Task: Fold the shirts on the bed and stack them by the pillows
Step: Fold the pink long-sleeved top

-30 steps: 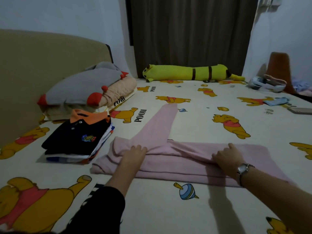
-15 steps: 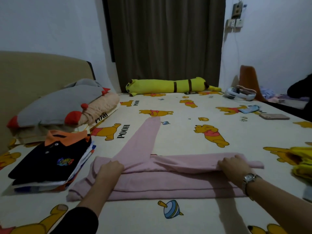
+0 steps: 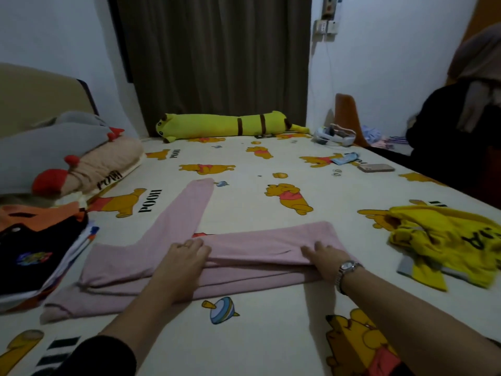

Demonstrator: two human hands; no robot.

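A pink long-sleeved shirt (image 3: 254, 241) lies folded lengthwise across the bed (image 3: 244, 164), one sleeve stretched away toward the far side. My left hand (image 3: 184, 260) lies flat on its middle, fingers apart. My right hand (image 3: 326, 257), a watch on the wrist, presses flat on its right part. A crumpled yellow shirt (image 3: 444, 244) lies at the right. A stack of folded shirts (image 3: 35, 251), a black one with an orange collar on top, sits at the left beside the pillows (image 3: 62, 158).
A long yellow plush bolster (image 3: 227, 126) lies along the far edge before a dark curtain. A phone (image 3: 375, 168), a blue cloth and a white bag lie at the far right. Another person in dark clothes sits at the right edge of the bed.
The view has turned right, bringing the yellow shirt and the seated person into sight. Both hands have slid right along the pink shirt and now rest flat, the right one no longer pinching its edge.
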